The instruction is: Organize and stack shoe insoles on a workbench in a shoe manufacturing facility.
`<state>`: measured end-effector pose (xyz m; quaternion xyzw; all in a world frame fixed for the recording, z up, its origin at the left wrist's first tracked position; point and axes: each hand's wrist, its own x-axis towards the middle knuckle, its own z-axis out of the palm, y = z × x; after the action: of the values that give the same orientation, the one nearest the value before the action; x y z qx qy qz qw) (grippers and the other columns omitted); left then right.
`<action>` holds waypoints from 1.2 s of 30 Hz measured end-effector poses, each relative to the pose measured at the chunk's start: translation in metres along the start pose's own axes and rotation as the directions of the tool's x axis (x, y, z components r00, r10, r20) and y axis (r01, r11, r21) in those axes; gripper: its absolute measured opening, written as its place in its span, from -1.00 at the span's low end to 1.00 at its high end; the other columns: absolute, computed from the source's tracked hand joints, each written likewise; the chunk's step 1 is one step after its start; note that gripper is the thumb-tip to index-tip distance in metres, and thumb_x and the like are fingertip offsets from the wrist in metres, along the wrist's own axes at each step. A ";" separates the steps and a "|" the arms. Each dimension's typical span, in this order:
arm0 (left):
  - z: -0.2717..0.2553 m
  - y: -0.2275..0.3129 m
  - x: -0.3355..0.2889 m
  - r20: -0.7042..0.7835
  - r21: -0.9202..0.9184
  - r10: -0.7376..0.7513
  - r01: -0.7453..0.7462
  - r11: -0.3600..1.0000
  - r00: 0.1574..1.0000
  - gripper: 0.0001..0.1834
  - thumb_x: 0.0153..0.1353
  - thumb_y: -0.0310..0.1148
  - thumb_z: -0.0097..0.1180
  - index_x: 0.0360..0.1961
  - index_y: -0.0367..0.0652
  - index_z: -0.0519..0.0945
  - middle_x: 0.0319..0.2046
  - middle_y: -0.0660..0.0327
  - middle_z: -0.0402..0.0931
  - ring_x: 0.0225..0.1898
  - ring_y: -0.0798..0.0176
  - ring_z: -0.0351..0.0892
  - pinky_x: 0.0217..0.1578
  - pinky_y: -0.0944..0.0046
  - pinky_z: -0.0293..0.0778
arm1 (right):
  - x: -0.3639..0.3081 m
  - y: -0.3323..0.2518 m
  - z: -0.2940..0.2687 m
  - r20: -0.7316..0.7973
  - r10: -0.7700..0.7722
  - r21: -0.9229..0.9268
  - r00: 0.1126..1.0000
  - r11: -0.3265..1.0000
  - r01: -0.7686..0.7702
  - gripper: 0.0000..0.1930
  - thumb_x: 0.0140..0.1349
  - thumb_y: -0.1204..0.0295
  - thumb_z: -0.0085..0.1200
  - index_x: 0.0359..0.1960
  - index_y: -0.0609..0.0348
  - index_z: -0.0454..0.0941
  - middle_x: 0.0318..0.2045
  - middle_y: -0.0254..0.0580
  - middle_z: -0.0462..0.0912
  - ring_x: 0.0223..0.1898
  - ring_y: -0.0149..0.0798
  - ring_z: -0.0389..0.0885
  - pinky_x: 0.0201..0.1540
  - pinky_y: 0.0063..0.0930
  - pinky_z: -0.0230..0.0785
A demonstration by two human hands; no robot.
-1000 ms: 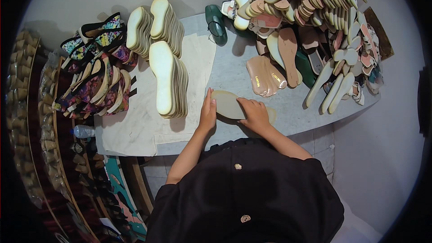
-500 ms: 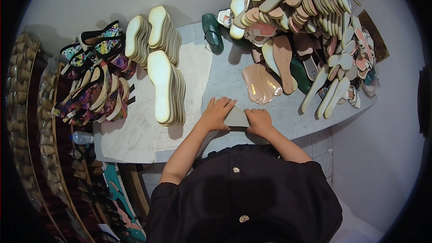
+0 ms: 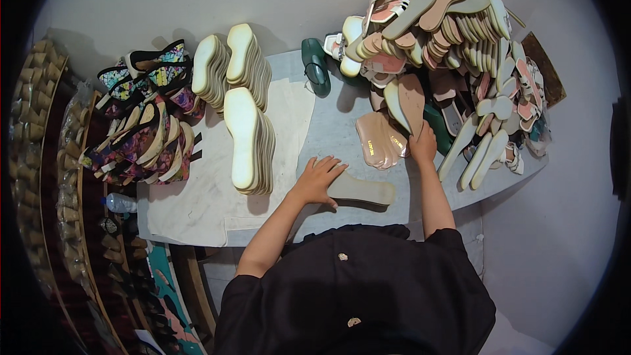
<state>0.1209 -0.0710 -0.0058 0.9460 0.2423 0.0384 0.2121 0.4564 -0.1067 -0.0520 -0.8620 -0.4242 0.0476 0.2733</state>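
A grey shoe sole (image 3: 363, 190) lies crosswise on the table in front of me. My left hand (image 3: 315, 181) grips its left end, fingers over the far edge and thumb at the near edge. Further right, my right hand (image 3: 424, 144) closes on the lower end of a brown insole (image 3: 412, 97), which lies against a pale sole (image 3: 394, 102) at the front of the heap. Part of that hand's grip is hidden. Beside it are several thin tan insole covers (image 3: 376, 139) with gold print, overlapping one another.
Three stacks of pale soles (image 3: 242, 118) stand on a white sheet (image 3: 197, 207) at left. Patterned wedge shoes (image 3: 148, 138) are piled beyond them. A heap of soles and sandals (image 3: 453, 33) fills the back right. A green shoe last (image 3: 315, 69) stands near the wall; shelves (image 3: 72, 177) line the left.
My right hand has let go of the grey sole and moved up and right to the brown insole. My left hand stays at the sole's left end. The view has tilted slightly.
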 end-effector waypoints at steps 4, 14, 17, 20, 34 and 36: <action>-0.007 0.010 -0.004 -0.047 -0.037 -0.028 0.026 0.999 0.998 0.06 -0.34 0.06 0.40 0.26 0.07 0.18 0.21 0.10 0.16 0.30 0.00 0.00 0.20 -0.24 -0.13 | -0.004 0.008 -0.007 0.077 -0.127 0.261 0.989 0.960 0.103 -0.40 -0.05 0.35 0.15 0.09 0.17 0.26 -0.08 0.08 0.44 -0.04 0.05 0.43 0.03 -0.23 0.26; -0.002 0.041 0.043 0.052 -0.993 -0.466 0.095 0.070 0.883 -0.35 0.22 0.01 -0.01 0.19 -0.21 0.23 0.12 0.12 0.27 0.09 0.29 0.29 -0.01 0.26 0.32 | -0.104 -0.085 -0.041 0.340 -0.318 0.739 0.885 0.673 -0.042 -0.40 0.10 0.24 0.16 0.14 0.29 0.29 -0.07 -0.12 0.48 -0.13 -0.28 0.50 -0.06 -0.43 0.35; -0.001 0.040 0.047 0.149 -0.989 -0.468 0.125 -0.081 0.871 -0.46 0.29 -0.08 -0.09 0.10 -0.32 0.26 -0.04 0.09 0.41 -0.03 0.23 0.44 0.01 0.24 0.38 | -0.110 -0.092 -0.035 0.283 -0.382 0.828 0.880 0.560 -0.024 -0.51 0.23 0.25 0.00 0.11 0.32 0.30 -0.12 -0.18 0.51 -0.12 -0.34 0.48 -0.03 -0.49 0.31; -0.009 0.043 0.039 0.017 -0.963 -0.523 -0.127 -0.237 0.852 -0.50 0.32 -0.13 -0.12 0.05 -0.40 0.31 -0.10 0.08 0.45 -0.04 0.26 0.44 -0.04 0.23 0.39 | -0.105 -0.089 -0.040 0.371 -0.266 0.882 0.890 0.401 -0.247 -0.57 0.32 0.24 -0.14 0.09 0.31 0.32 -0.14 -0.24 0.52 -0.12 -0.42 0.46 -0.04 -0.54 0.29; -0.009 0.025 0.007 -0.059 -0.991 -0.650 -0.123 -0.053 0.758 -0.57 0.29 -0.23 -0.05 0.06 -0.33 0.31 -0.08 0.09 0.44 -0.06 0.25 0.43 -0.04 0.26 0.36 | -0.114 -0.089 -0.040 0.477 -0.237 0.846 0.846 0.384 -0.369 -0.57 0.35 0.16 -0.20 0.07 0.24 0.33 -0.14 -0.26 0.51 -0.13 -0.46 0.43 -0.04 -0.59 0.25; -0.012 0.023 -0.010 -0.147 -0.989 -0.695 -0.096 0.111 0.704 -0.58 0.27 -0.24 -0.02 0.02 -0.34 0.34 -0.11 0.12 0.44 -0.07 0.30 0.42 -0.05 0.29 0.34 | -0.114 -0.086 -0.041 0.449 -0.218 0.856 0.867 0.385 -0.346 -0.60 0.34 0.20 -0.18 0.08 0.23 0.30 -0.16 -0.26 0.51 -0.16 -0.47 0.44 -0.07 -0.60 0.26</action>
<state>0.1200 -0.0895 0.0152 0.4402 0.4157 0.4288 0.6704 0.3363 -0.1680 0.0096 -0.5369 -0.3446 0.5030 0.5832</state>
